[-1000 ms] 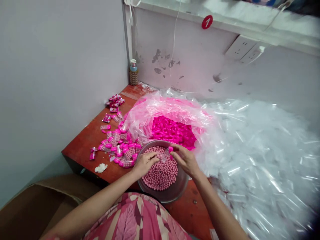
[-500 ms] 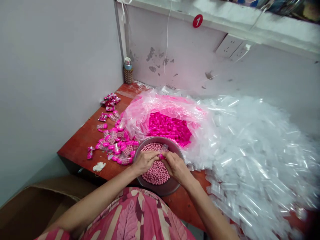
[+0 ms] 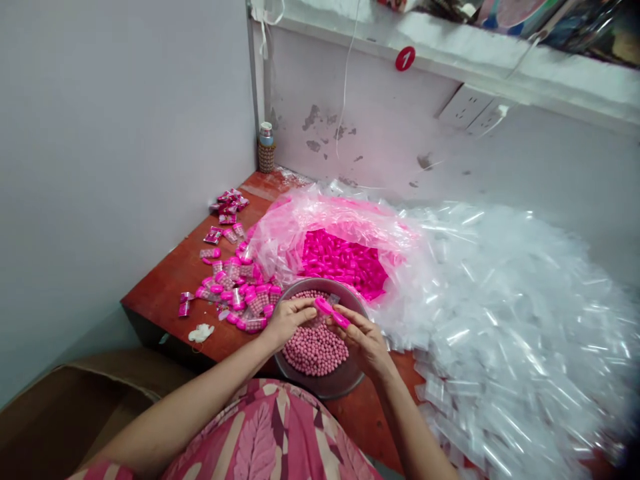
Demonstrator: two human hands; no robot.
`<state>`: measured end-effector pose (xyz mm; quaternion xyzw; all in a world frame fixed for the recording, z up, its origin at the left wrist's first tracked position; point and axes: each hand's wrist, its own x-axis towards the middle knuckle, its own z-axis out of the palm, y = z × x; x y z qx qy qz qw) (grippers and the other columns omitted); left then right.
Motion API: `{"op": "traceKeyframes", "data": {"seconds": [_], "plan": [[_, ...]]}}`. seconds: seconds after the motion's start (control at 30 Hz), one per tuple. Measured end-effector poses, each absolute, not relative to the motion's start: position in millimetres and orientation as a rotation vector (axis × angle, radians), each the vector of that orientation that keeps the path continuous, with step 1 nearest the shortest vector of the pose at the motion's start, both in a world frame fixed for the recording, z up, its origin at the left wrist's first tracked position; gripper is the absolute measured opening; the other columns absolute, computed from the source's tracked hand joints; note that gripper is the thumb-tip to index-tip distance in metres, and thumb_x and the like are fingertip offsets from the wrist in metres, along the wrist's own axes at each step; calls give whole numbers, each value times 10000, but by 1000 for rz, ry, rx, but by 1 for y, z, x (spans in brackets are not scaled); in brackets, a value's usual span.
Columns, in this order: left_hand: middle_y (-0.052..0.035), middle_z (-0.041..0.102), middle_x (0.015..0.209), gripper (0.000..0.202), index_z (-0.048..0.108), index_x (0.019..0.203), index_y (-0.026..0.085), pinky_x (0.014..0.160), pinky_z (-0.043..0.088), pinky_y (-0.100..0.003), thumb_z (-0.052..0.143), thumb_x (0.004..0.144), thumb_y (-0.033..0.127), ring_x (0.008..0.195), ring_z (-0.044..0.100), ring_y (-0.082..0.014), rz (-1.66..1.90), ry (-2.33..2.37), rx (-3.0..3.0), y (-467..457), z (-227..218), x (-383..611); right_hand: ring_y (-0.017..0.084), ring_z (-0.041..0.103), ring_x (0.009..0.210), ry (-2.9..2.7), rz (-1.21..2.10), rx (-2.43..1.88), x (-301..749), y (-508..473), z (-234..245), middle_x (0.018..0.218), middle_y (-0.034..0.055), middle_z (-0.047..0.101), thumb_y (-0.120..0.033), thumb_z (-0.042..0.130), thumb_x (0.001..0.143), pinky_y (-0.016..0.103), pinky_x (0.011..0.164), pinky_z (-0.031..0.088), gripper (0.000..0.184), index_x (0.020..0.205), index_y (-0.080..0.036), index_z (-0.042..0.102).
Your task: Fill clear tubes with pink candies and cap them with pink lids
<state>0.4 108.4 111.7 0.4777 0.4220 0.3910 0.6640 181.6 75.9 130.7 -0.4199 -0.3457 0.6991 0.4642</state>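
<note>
Against a corner of pale walls sits a red-brown surface, with a small bottle at the back, a red number tag and sockets above. Filled pink-capped tubes lie scattered on the left, an open bag of pink caps sits in the middle, and a heap of clear tubes covers the right. At the near edge stands a metal bowl of pink beads. Both forearms reach in from below and meet over the bowl. The left hand curls, its grip pinched on one end of a pink-capped tube. The right hand lies palm up, fingers loosely closed under the tube's other end. The tube hangs slantwise just above the beads. A cardboard box stands low at left.
</note>
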Motion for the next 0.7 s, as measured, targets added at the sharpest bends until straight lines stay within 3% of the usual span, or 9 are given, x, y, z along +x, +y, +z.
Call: {"op": "traceKeyframes", "data": {"seconds": [0.13, 0.27, 0.37, 0.57, 0.7], "plan": [[-56, 698, 907, 263, 695, 958, 177, 855, 442, -344, 594, 736, 274, 899, 601, -221, 854, 946, 1222, 106, 116, -4, 191, 620, 812, -715, 1674, -1091, 180, 79, 125, 900, 49, 666, -390, 720, 635, 363, 786, 487, 318, 880, -198, 659], [-65, 656, 959, 215, 705, 928, 208, 900, 407, -334, 576, 758, 235, 948, 566, -206, 893, 972, 1474, 101, 124, 1, 194, 611, 863, -722, 1889, -1086, 175, 83, 130, 953, 58, 654, -422, 664, 688, 365, 744, 504, 340, 931, -185, 637], [-75, 619, 993, 222, 699, 943, 209, 898, 410, -329, 566, 766, 224, 967, 553, -200, 917, 994, 1503, 99, 125, 3, 195, 619, 862, -597, 2079, -1041, 168, 81, 132, 865, 56, 675, -429, 609, 734, 394, 775, 490, 307, 900, -173, 638], [-70, 638, 946, 204, 705, 903, 198, 882, 422, -334, 549, 772, 205, 935, 564, -196, 914, 1019, 1514, 101, 122, 0, 180, 637, 772, -441, 2005, -1046, 151, 81, 119, 702, 27, 680, -341, 615, 724, 386, 785, 493, 192, 788, -163, 641], [-69, 655, 971, 211, 702, 920, 196, 895, 421, -336, 562, 763, 213, 964, 566, -200, 895, 1029, 1520, 102, 116, -3, 174, 639, 769, -483, 2094, -1060, 149, 85, 110, 747, 39, 678, -437, 536, 781, 364, 740, 509, 289, 884, -181, 621]]}}
